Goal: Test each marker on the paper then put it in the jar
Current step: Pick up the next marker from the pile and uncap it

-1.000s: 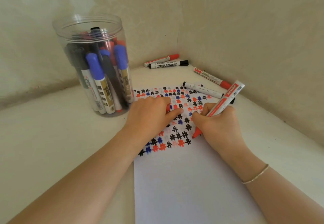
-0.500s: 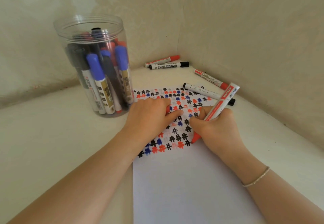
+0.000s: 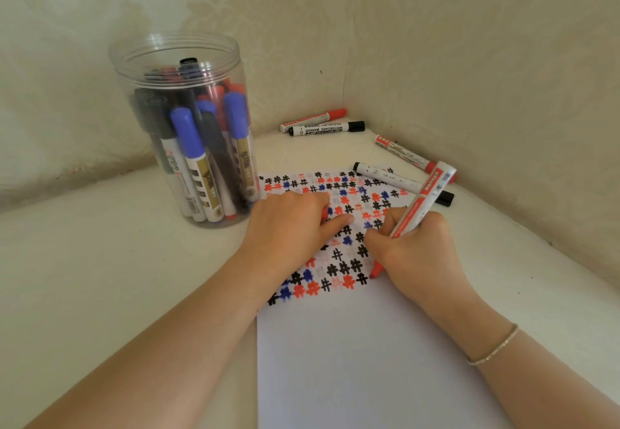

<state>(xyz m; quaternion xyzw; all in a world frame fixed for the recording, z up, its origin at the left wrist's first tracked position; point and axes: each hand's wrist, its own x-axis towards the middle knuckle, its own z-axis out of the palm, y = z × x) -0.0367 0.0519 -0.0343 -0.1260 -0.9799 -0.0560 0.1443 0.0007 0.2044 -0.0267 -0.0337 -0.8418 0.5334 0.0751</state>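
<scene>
- One red marker, uncapped, gripped in the right hand; tip on the paper beside rows of hash marks.
- Left hand lies on the paper, fingers curled around a red cap.
- Four capped markers lie loose: two red, two black.
- One clear jar of markers stands left.

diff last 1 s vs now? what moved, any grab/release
The right hand shifted a little left and toward the person, carrying the red marker so its tip slid down the paper at the end of the bottom row of marks. No grab or release: it grips the marker throughout. Unchanged: the left hand on the paper with something red under its fingers, the jar, four loose markers by the wall.
</scene>
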